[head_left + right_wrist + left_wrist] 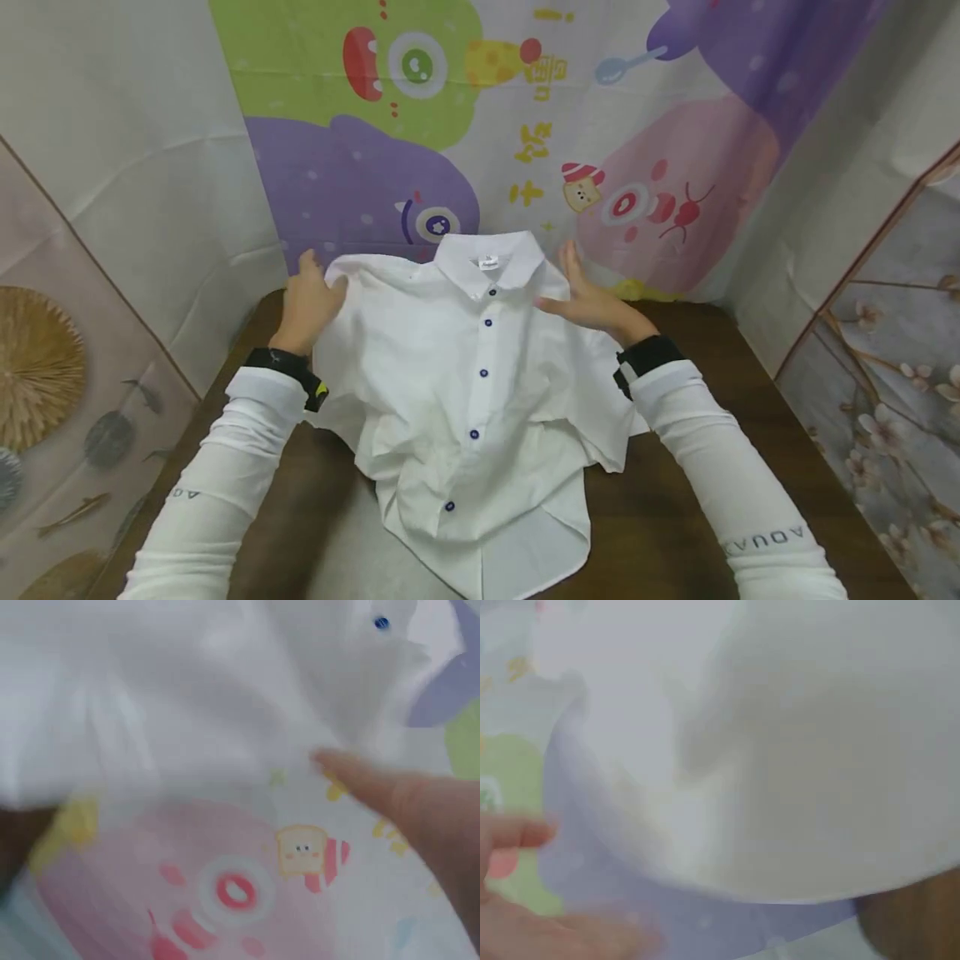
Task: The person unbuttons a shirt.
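A white short-sleeved shirt (420, 358) with dark blue buttons is spread front up, collar (491, 262) at the far end and its rounded hem nearest me. The left hand (309, 302) is at the shirt's left shoulder, thumb and fingers apart. Blurred in the left wrist view, that hand's fingers (525, 831) show beside the white cloth (795, 765) with no fabric between them. Over the right shoulder, just beside the collar, the right hand (596, 304) has its thumb and fingers spread. A straight digit (367, 780) points at the cloth (187, 690) in the right wrist view.
Dark brown tabletop (660, 525) shows around the shirt. A cartoon-printed sheet (525, 108) hangs behind the far edge, and patterned panels (892, 350) stand at both sides. Both forearms wear white sleeves (225, 483) and black wrist straps (648, 358).
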A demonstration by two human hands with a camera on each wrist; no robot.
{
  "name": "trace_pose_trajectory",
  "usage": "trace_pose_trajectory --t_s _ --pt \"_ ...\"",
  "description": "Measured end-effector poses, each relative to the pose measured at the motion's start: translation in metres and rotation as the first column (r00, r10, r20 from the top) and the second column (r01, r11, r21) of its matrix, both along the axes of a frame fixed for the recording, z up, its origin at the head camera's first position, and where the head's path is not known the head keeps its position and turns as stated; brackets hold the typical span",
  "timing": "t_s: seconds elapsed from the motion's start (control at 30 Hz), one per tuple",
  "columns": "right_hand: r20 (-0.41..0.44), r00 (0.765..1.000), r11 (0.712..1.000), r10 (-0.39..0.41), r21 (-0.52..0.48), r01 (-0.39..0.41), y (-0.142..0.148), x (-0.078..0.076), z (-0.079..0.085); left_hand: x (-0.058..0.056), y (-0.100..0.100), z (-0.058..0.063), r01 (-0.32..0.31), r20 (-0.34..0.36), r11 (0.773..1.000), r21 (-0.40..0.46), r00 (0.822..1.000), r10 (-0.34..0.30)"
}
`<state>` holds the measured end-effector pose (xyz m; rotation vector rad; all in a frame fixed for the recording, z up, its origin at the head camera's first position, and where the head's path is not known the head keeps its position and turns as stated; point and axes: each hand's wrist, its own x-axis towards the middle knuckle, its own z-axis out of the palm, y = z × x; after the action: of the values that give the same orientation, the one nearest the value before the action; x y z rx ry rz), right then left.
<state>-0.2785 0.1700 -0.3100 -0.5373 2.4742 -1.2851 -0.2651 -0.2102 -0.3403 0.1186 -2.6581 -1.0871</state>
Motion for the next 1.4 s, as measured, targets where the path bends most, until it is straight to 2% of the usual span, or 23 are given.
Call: trace_pose_trajectory --t_s 0.03,0.1,0.17,0.27,0.33,0.4,0.5,0.57,0.67,0.73,0.83,0.9,0.93,0.97,1.03,1.1,1.17,1.23,1.3,1.4 --pt "-0.032 0.999 0.999 0.025 0.023 -0.024 0.000 -0.001 -0.003 -0.002 0.001 -0.004 0.032 0.075 0.999 0.011 0.997 -0.032" --pt "-0.103 0.994 0.998 0.037 0.057 -0.031 0.004 0.001 -0.010 -0.002 0.001 -0.014 0.109 0.203 0.994 0.002 0.973 -0.107" --pt "-0.134 0.991 0.998 0.021 0.062 -0.013 0.009 0.008 -0.017 0.000 0.002 -0.024 0.149 0.264 0.988 -0.028 0.955 -0.137" --pt "-0.118 0.993 0.996 -0.017 0.081 0.027 0.022 0.023 -0.033 0.008 -0.001 -0.038 0.171 0.304 0.982 -0.081 0.943 -0.139" --pt "-0.080 0.997 0.997 -0.018 0.075 0.024 0.030 0.034 -0.048 0.016 -0.004 -0.047 0.181 0.316 0.978 -0.103 0.938 -0.141" --pt "-0.021 1.000 0.997 0.001 0.072 0.001 0.038 0.045 -0.068 0.026 -0.009 -0.057 0.183 0.309 0.978 -0.104 0.940 -0.143" --pt "0.063 0.997 0.994 0.049 0.090 -0.055 0.043 0.062 -0.101 0.046 -0.016 -0.073 0.172 0.302 0.979 -0.113 0.944 -0.131" --pt "0.105 0.994 0.989 0.039 0.139 -0.054 0.043 0.072 -0.121 0.057 -0.019 -0.084 0.163 0.311 0.979 -0.125 0.943 -0.118" --pt "0.117 0.993 0.976 -0.034 0.220 0.008 0.038 0.083 -0.143 0.071 -0.021 -0.099 0.165 0.372 0.977 -0.132 0.922 -0.106" --pt "0.122 0.986 0.965 -0.116 0.248 0.083 0.033 0.086 -0.154 0.075 -0.021 -0.107 0.175 0.432 0.977 -0.123 0.895 -0.106" --pt "0.147 0.958 0.948 -0.244 0.246 0.204 0.027 0.086 -0.167 0.076 -0.020 -0.119 0.184 0.511 0.982 -0.037 0.848 -0.140" --pt "0.186 0.926 0.934 -0.328 0.208 0.289 0.025 0.084 -0.174 0.073 -0.018 -0.126 0.154 0.547 0.985 0.083 0.819 -0.174" --pt "0.209 0.908 0.926 -0.364 0.183 0.329 0.025 0.083 -0.177 0.070 -0.017 -0.129 0.120 0.560 0.981 0.155 0.807 -0.187" --pt "0.232 0.887 0.916 -0.398 0.156 0.370 0.025 0.081 -0.180 0.067 -0.016 -0.132 0.073 0.573 0.969 0.234 0.795 -0.198" --pt "0.259 0.843 0.881 -0.472 0.099 0.463 0.026 0.075 -0.184 0.061 -0.014 -0.138 -0.035 0.589 0.931 0.363 0.783 -0.200" --pt "0.266 0.797 0.831 -0.543 0.030 0.556 0.027 0.070 -0.188 0.056 -0.013 -0.142 -0.138 0.595 0.884 0.448 0.783 -0.179" --pt "0.266 0.758 0.780 -0.596 -0.034 0.625 0.028 0.064 -0.190 0.054 -0.012 -0.146 -0.204 0.584 0.841 0.500 0.797 -0.154" --pt "0.261 0.737 0.748 -0.623 -0.075 0.659 0.028 0.060 -0.191 0.053 -0.010 -0.149 -0.233 0.562 0.824 0.517 0.818 -0.121" --pt "0.266 0.742 0.754 -0.615 -0.079 0.653 0.026 0.058 -0.190 0.054 -0.009 -0.150 -0.239 0.540 0.823 0.515 0.836 -0.095" --pt "0.234 0.770 0.782 -0.593 -0.058 0.620 0.023 0.058 -0.187 0.057 -0.007 -0.151 -0.231 0.516 0.836 0.497 0.854 -0.070"
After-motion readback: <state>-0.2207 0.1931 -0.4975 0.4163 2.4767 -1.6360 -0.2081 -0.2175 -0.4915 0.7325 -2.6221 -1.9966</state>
